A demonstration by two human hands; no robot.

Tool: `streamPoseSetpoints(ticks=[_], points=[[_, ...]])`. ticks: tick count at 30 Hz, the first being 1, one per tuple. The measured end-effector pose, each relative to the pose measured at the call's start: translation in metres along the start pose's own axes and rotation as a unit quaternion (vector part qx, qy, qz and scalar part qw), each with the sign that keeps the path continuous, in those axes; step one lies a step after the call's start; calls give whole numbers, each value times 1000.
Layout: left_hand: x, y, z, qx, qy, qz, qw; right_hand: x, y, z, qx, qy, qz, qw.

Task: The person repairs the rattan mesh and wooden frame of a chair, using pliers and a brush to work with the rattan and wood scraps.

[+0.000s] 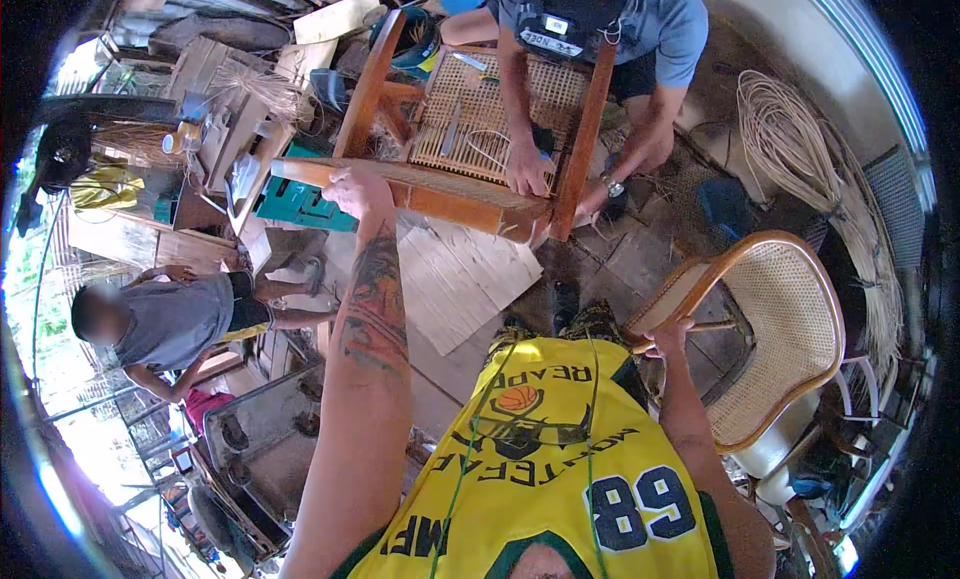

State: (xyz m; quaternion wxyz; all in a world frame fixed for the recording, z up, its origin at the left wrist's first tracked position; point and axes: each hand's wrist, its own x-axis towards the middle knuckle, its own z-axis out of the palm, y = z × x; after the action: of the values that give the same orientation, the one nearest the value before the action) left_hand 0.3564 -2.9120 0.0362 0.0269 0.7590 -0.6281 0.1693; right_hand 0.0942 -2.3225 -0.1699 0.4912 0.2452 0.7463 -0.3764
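My left hand (360,196) is closed round the end of a wooden rail on the chair frame (430,194), which stands before me with a woven cane seat (500,114). A co-worker in a grey shirt works at that seat with both hands. Two knife-like tools and a loop of cane lie on the weave. On the right, my right hand (668,337) grips the edge of a curved chair (775,354) with a woven cane back and a brown wooden rim. Its fingers are partly hidden behind the wood.
Coiled cane strands (790,144) hang at the upper right. Flattened cardboard (465,284) lies on the floor. A green case (305,204) and wood pieces are at the left, where another person (185,319) stands. A grey tray-like table (265,429) is at lower left.
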Motion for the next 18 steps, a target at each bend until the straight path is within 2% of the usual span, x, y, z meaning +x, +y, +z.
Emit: streamPoseSetpoints(ticks=[2,4,5,7,10,13,16,18], points=[[-2,4,-3,5,6,-4,1000,-29,-14,8,-33,25,-19,999],[-10,14,-24,-50,17,-95,994,-40,-18,11,-66,49,-38,996],[-11,11,-29,-49,17,-95,994,-42,-18,13,-75,64,-48,994],[-11,4,-30,-72,-23,-33,997,-42,-17,14,-86,79,-57,992],[-7,0,-24,-97,-45,-20,994,-40,-15,11,-99,70,-93,988],[-13,6,-42,-143,-58,-70,986,-30,-11,11,-104,61,-96,988],[-13,5,-43,-114,-73,-56,989,-13,-3,7,-41,43,-26,998],[-10,2,-42,-90,-89,-40,991,-11,-2,7,-40,48,-26,998]])
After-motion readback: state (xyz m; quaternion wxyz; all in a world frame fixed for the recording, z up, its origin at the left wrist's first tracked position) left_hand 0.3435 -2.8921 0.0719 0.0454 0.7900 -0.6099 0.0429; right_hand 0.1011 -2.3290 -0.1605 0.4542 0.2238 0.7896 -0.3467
